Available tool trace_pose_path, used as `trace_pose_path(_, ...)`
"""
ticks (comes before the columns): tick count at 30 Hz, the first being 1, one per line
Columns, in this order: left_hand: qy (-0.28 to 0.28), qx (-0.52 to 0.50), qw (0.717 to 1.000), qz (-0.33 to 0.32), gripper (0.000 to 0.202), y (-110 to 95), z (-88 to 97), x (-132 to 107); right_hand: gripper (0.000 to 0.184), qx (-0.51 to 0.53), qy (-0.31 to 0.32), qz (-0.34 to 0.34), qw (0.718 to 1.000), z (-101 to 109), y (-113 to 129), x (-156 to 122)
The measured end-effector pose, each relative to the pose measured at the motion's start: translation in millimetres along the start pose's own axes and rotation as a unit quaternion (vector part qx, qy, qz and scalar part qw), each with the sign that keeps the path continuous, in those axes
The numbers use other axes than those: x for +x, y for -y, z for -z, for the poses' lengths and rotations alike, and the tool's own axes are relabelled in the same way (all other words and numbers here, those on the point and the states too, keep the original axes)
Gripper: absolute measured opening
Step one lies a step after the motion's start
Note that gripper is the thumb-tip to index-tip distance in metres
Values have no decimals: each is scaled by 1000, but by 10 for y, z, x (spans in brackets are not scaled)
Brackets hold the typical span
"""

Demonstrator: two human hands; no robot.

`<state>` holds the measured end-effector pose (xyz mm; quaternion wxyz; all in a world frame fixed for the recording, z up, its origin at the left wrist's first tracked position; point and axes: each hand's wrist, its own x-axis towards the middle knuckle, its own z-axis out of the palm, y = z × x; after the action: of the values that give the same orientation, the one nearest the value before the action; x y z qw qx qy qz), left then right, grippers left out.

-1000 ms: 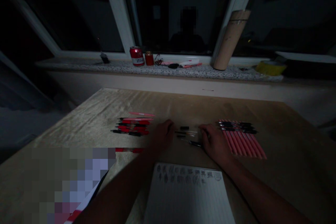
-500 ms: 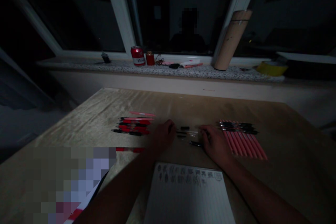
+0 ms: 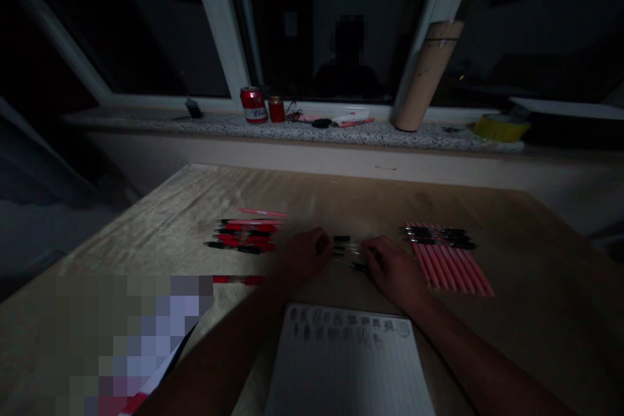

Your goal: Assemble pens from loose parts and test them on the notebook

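Note:
Loose pen parts lie between my hands: a black pen grip or cap (image 3: 342, 238), small black pieces (image 3: 338, 254) and a clear tube-like piece (image 3: 353, 249). My left hand (image 3: 307, 252) rests left of them, fingers curled; what it pinches, if anything, is too dark to make out. On the right, my right hand (image 3: 392, 268) is curled too, its fingertips at the clear piece's end. A black pen part (image 3: 359, 266) pokes out beside its thumb. Below the hands lies a lined notebook (image 3: 348, 364) with rows of dark scribbles.
Several red, pink and black pens (image 3: 246, 234) lie left, with a single red pen (image 3: 238, 279) nearer me. Pink pens (image 3: 453, 270) with black pens across them lie right. The windowsill holds a red can (image 3: 253, 106), a jar (image 3: 276, 110), a cylinder (image 3: 429, 75) and yellow tape (image 3: 502, 128).
My hands have come closer together over the pen parts, the right moving left and the left slightly right. The view has shifted a little.

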<state>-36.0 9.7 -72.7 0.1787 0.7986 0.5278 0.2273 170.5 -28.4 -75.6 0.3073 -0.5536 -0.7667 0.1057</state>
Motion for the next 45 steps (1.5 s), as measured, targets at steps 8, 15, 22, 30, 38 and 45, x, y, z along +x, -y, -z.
trace_pose_path(8,39,34,998,-32,17,-2,14,-13,18,-18,37,-14,999,-2,-3,2)
trace_pose_path(15,44,34,998,-31,18,10,21,-12,22,-28,65,-9,997,22,37,11)
trace_pose_path(22,52,43,997,-25,20,-4,25,-14,19,-28,51,-6,998,12,37,-2)
trace_pose_path(30,60,44,997,-17,20,-13,32,-10,20,-29,59,-13,998,-2,35,5)
trace_pose_path(38,63,45,997,-24,21,-11,47,-14,19,-50,57,-18,997,23,62,2)
trace_pose_path(45,74,67,995,-28,20,-15,45,-2,24,-54,78,-12,995,25,62,37)
